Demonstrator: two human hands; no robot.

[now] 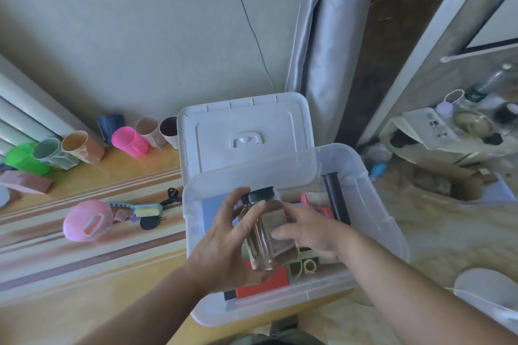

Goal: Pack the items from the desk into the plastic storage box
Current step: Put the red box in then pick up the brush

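We hold a clear jar [265,228] with a black cap in the middle of the frame, right over the open plastic box [372,199]. The jar is tilted: its cap points up and a little left, and its bottom points down toward us. So its long side runs from the upper middle of the frame to the lower middle.

Our left hand [224,244] is curled round the left side of the jar, with the thumb up near the cap. Our right hand [311,232] is on the right side, and its fingers [280,232] press flat on the paper label. Both hands touch the jar, so both are just as near to it. We think the left hand does most of the holding.

The box sits at the right end of the table [84,274], with its white lid [246,131] standing open behind it. Below the jar we see a red thing [266,283], a black tube [336,199] and a pink thing [314,204] in the box already. The jar only has to go straight down.

At the left of the frame, cups [84,148], a pink sponge [84,221] and a brush [147,210] wait on the table, so we think the packing is not done.
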